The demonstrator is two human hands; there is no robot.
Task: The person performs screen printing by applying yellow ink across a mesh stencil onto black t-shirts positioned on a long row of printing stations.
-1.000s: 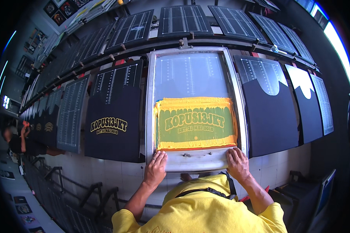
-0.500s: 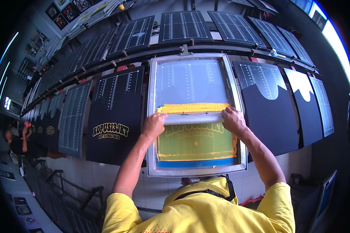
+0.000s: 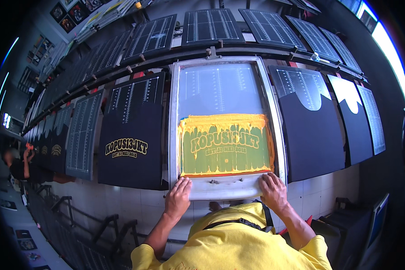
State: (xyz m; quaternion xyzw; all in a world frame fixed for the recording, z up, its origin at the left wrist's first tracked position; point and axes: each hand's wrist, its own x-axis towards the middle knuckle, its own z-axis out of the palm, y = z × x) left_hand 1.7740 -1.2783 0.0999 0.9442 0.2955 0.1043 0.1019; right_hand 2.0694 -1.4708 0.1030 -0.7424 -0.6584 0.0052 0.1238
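— Where are the hands now?
— Left hand (image 3: 178,198) and right hand (image 3: 273,192) have slid back, each grip pressing the squeegee (image 3: 225,185) at the screen frame's (image 3: 173,135) near edge; yellow ink (image 3: 225,146) lies beyond the grip.

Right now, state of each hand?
Left hand: closed over the left end of the squeegee, at the near edge of the printing screen.
Right hand: closed over the squeegee's right end.
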